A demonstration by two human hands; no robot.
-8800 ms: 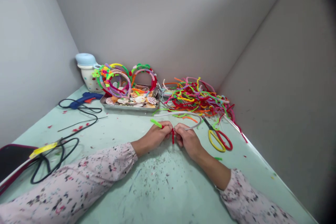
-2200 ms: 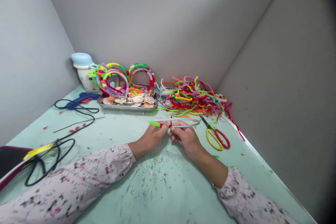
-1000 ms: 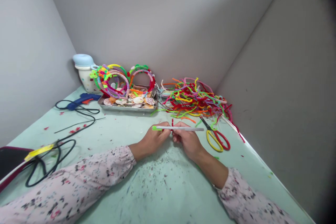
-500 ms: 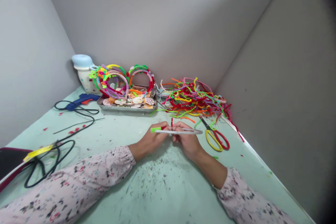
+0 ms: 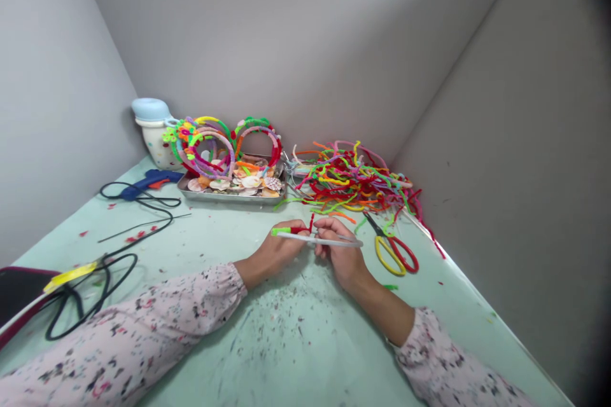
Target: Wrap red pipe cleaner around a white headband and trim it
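A thin headband (image 5: pixel 329 241) is held up above the table, mostly bare and whitish. Green pipe cleaner (image 5: pixel 281 230) covers one end, with red pipe cleaner (image 5: pixel 298 229) wrapped beside it. My left hand (image 5: pixel 281 251) is closed around this wrapped part. A short red tip stands up between my two hands. My right hand (image 5: pixel 338 248) is just right of that tip, fingers curled but parted, and the bare band passes in front of it. Its fingertips are partly hidden by the band. Scissors (image 5: pixel 391 248) with yellow and red handles lie to the right.
Behind my hands, a metal tray (image 5: pixel 229 198) holds shells and several decorated headbands (image 5: pixel 210 152). A tangled pile of pipe cleaners (image 5: pixel 353 178) lies to its right. On the left are a blue glue gun (image 5: pixel 143 184), black cable (image 5: pixel 119 261) and a lidded cup (image 5: pixel 157 140).
The headband has shifted slightly left and tilted, showing more of the red wrap. My right fingers have parted from the red tip, opening a small gap between my hands.
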